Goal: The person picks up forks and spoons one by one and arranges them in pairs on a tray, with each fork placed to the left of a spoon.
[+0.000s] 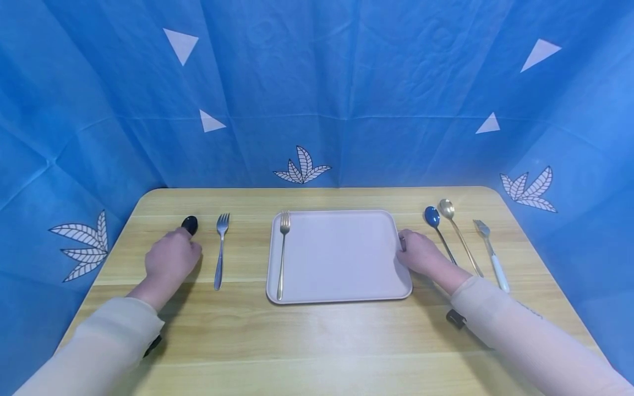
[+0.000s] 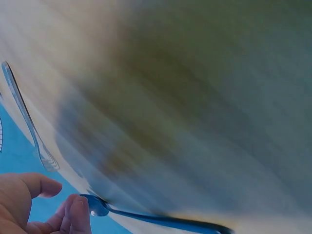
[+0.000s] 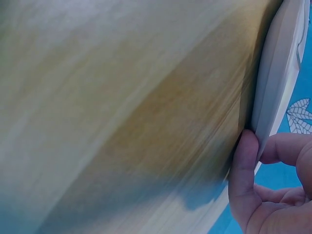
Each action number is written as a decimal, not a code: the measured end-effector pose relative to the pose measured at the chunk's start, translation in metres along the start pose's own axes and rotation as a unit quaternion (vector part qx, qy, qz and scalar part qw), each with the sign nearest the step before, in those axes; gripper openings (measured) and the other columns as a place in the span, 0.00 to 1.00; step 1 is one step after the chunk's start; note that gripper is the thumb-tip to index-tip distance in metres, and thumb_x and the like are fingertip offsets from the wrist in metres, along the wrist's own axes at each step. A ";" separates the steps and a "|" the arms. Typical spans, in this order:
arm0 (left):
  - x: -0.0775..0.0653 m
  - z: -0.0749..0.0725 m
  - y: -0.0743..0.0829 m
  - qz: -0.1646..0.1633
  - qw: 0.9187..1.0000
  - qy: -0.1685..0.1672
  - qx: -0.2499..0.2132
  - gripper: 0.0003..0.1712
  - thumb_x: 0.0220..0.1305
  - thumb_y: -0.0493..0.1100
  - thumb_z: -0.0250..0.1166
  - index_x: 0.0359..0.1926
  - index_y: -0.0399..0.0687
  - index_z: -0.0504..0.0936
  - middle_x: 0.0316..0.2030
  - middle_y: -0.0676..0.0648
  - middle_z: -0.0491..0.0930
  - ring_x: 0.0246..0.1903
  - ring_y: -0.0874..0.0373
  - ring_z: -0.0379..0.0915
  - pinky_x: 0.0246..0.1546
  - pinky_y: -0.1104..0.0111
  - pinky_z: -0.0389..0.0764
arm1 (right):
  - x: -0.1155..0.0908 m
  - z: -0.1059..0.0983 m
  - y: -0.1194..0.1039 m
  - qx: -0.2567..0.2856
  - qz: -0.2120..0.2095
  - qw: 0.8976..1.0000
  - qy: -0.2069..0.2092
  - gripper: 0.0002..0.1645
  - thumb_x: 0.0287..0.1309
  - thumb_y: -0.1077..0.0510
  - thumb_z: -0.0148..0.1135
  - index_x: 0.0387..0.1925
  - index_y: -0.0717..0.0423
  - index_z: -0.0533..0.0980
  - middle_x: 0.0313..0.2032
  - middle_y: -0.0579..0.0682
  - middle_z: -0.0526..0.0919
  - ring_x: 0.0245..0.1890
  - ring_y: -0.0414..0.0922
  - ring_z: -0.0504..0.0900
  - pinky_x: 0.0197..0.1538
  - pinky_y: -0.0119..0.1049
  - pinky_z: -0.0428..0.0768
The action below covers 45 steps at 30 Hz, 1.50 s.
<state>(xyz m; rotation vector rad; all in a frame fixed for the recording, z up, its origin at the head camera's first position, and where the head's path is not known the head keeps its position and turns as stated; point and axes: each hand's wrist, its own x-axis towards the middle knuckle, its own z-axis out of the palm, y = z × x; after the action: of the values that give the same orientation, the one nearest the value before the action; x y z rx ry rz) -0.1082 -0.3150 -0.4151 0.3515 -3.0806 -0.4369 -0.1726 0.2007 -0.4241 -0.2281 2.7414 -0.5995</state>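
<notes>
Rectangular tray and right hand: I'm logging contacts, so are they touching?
Touching: the right wrist view shows the right hand pinching the rectangular tray by its edge.

Counted one table point(image 1: 317, 341) and, on top, one pale tray point(image 1: 342, 253). Tallied three spoons: one black spoon point(image 1: 190, 224) at the left hand point(image 1: 173, 253), one dark spoon point(image 1: 432, 216) and one gold spoon point(image 1: 447, 208). Made out two certain forks: one gold fork point(image 1: 283, 256) and one silver fork point(image 1: 220, 250). Noted one more utensil point(image 1: 498, 269), pale-handled, with a head too small to name surely; came thus to six pieces of cutlery. Numbered two hands, one left and one right hand point(image 1: 421, 253), two pale sleeves point(image 1: 535, 335), and two small black objects point(image 1: 455, 318), one at each cuff. On the blue cloth point(image 1: 317, 82), found four white triangles point(image 1: 182, 45) and three leaf sprigs point(image 1: 305, 160).
</notes>
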 end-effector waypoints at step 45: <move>0.001 -0.012 -0.022 -0.058 0.994 -0.091 0.016 0.13 0.62 0.42 0.52 0.30 0.34 0.71 0.24 0.38 0.72 0.22 0.44 0.70 0.17 0.56 0.70 | 0.001 0.001 0.002 0.010 0.000 1.000 0.002 0.32 0.58 0.64 0.59 0.63 0.75 0.66 0.41 0.62 0.83 0.41 0.55 0.82 0.48 0.50 0.81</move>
<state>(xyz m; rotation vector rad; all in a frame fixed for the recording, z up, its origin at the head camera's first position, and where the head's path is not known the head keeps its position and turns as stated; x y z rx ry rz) -0.1042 -0.3393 -0.4101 0.5213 -3.2580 -0.4472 -0.1735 0.2022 -0.4262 -0.2237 2.7372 -0.6280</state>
